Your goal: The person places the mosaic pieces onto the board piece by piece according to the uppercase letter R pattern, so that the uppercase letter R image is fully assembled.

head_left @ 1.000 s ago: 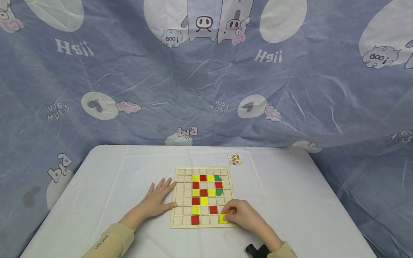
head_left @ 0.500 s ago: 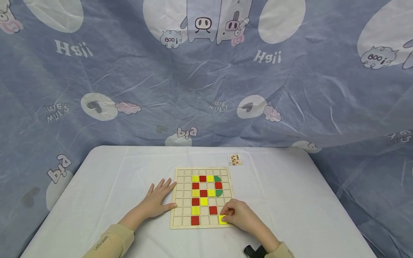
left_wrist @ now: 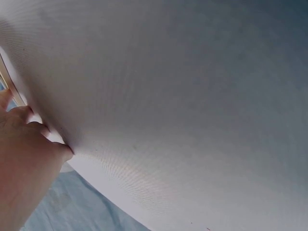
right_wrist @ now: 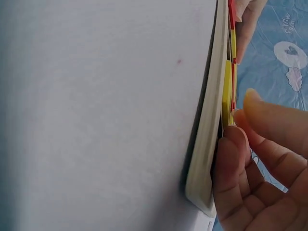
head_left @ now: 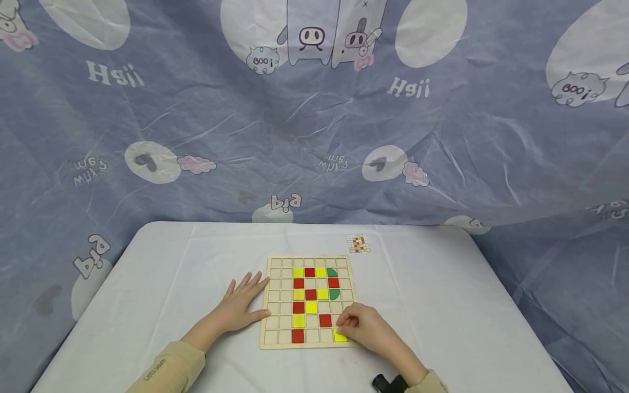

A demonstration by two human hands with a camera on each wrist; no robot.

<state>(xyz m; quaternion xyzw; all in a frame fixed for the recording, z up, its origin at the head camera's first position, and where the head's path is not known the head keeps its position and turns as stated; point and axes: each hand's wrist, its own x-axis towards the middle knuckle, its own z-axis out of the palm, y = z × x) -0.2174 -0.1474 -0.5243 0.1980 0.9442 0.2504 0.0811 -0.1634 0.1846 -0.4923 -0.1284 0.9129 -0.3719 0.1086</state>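
Observation:
A square wooden grid board (head_left: 261, 338) lies on the white table, with red, yellow and green tiles in some of its cells. Against the board's left edge rests my left hand (head_left: 238, 307), fingers and thumb spread. The thumb and curled fingers of my right hand (head_left: 366, 326) grip a yellow square tile (head_left: 340, 335) at the bottom row, near the front right corner. In the right wrist view the yellow tile (right_wrist: 226, 91) sits just above the board's rim, fingertips at its end. The left wrist view shows my left hand (left_wrist: 31, 154) mostly from the side.
A small pattern card (head_left: 358, 243) with coloured squares lies beyond the board's back right corner. A black object (head_left: 390, 383) is by the right sleeve at the front. Behind the table hangs a blue patterned cloth (head_left: 314, 125).

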